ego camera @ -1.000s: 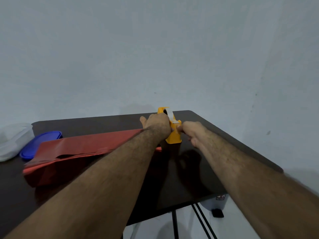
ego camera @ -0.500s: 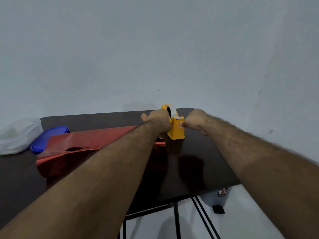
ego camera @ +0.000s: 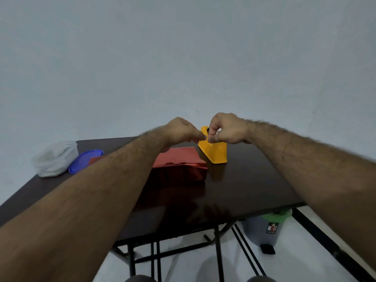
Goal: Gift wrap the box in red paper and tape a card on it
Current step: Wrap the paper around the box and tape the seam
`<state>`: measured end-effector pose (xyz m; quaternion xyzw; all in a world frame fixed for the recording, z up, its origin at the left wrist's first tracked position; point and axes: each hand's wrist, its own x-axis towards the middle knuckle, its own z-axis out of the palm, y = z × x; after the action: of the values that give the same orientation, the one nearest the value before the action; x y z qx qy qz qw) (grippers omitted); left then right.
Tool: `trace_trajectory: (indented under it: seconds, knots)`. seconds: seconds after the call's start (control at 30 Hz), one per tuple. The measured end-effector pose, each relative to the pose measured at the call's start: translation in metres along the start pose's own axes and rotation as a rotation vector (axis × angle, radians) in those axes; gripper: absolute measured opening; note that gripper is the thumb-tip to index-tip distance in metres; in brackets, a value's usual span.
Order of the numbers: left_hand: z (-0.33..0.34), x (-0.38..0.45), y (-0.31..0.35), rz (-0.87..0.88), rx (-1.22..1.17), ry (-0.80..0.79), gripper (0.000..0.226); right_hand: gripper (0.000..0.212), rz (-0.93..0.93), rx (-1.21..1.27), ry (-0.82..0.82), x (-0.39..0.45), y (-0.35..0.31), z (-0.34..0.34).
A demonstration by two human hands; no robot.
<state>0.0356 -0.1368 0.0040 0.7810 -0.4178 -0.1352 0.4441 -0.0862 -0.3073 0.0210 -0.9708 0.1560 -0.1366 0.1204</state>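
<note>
The box wrapped in shiny red paper [ego camera: 179, 163] lies on the dark table [ego camera: 244, 186], partly behind my left forearm. Right behind it stands a yellow tape dispenser [ego camera: 216, 153]. My left hand [ego camera: 182, 130] and my right hand [ego camera: 226, 129] hover just above the dispenser with their fingers curled. Their fingertips meet and pinch a small piece of tape between them, which is barely visible. No card is in view.
A blue lid [ego camera: 86, 159] and a crumpled white plastic bag [ego camera: 55, 157] lie at the table's far left. A grey bin with a green liner [ego camera: 268, 226] stands on the floor under the table's right edge, beside the folding legs.
Both hands have lifted off the dispenser and come together above it, pinching the tape. The view has swung, so the red box now lies closer to the centre.
</note>
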Motion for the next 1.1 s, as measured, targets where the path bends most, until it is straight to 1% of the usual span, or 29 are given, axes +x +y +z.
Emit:
trace_trajectory:
  seconds: [0.13,0.27,0.33,0.43,0.5,0.53,0.6,0.67,0.7,0.77,0.8,0.87,0.93,1.0,1.03,1.1]
  knots:
    - [-0.008,-0.022,0.007,0.025,0.032,0.004,0.005,0.009,-0.055,0.012,-0.024,-0.007,-0.022,-0.005]
    - [-0.018,-0.042,0.009,0.029,0.042,0.027,0.005,0.016,-0.089,0.027,-0.053,-0.017,-0.042,-0.008]
    - [-0.021,-0.049,0.010,0.024,0.041,0.038,0.005,0.015,-0.077,0.081,-0.070,-0.020,-0.049,-0.009]
    - [-0.027,-0.061,0.011,0.016,0.006,0.088,0.009,0.008,0.005,0.348,-0.083,-0.029,-0.054,-0.012]
    - [-0.033,-0.069,0.013,0.005,-0.048,0.120,0.005,0.011,0.085,0.555,-0.069,-0.031,-0.052,-0.009]
    - [-0.036,-0.073,0.014,-0.013,-0.070,0.132,0.009,0.013,0.125,0.648,-0.055,-0.031,-0.052,-0.006]
    - [-0.042,-0.079,0.014,-0.070,-0.105,0.161,0.016,0.020,0.162,0.836,-0.009,-0.032,-0.051,0.003]
    - [-0.048,-0.083,0.007,-0.132,-0.160,0.182,0.019,0.022,0.172,0.943,0.095,-0.029,-0.045,0.016]
    - [-0.051,-0.085,0.002,-0.161,-0.179,0.180,0.020,0.020,0.138,0.908,0.144,-0.030,-0.042,0.024]
    - [-0.056,-0.089,-0.010,-0.217,-0.200,0.153,0.014,0.023,0.032,0.649,0.220,-0.034,-0.037,0.043]
    - [-0.058,-0.091,-0.016,-0.243,-0.215,0.139,0.008,0.028,-0.001,0.542,0.224,-0.035,-0.034,0.054]
    - [-0.060,-0.093,-0.029,-0.282,-0.254,0.127,0.004,0.042,-0.095,0.446,0.223,-0.043,-0.032,0.073]
    - [-0.062,-0.093,-0.040,-0.306,-0.337,0.110,0.004,0.056,-0.311,0.268,0.249,-0.050,-0.029,0.089]
    - [-0.062,-0.092,-0.050,-0.312,-0.437,0.084,0.007,0.063,-0.486,0.064,0.266,-0.052,-0.026,0.105]
    - [-0.061,-0.091,-0.053,-0.307,-0.466,0.077,0.008,0.063,-0.517,-0.005,0.273,-0.053,-0.024,0.111]
    - [-0.058,-0.088,-0.060,-0.298,-0.482,0.076,0.009,0.059,-0.526,-0.040,0.267,-0.050,-0.021,0.122]
